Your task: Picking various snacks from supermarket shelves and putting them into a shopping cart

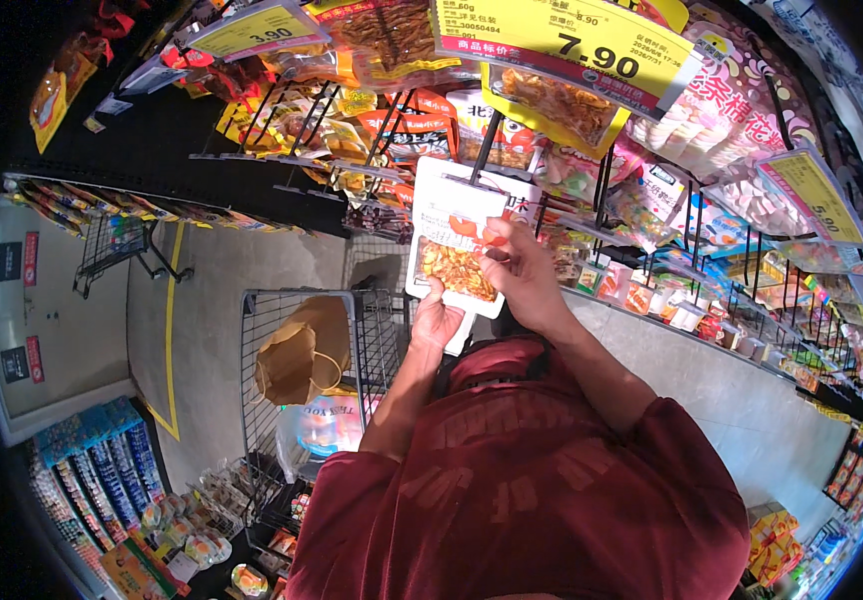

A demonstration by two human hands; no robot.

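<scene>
You have white snack pouch (pixel 452 268) at front end of black peg hook (pixel 488 138), by near edge of display rack (pixel 172 172); cannot tell whether hook threads it. Your left hand (pixel 436 320) holds lower left edge, thumb in front, other fingers hidden; your right hand (pixel 526 268) pinches right side. Likely light, slick, soft-walled, contents perhaps brittle: grip by flat margins, don't squeeze pictured middle
</scene>
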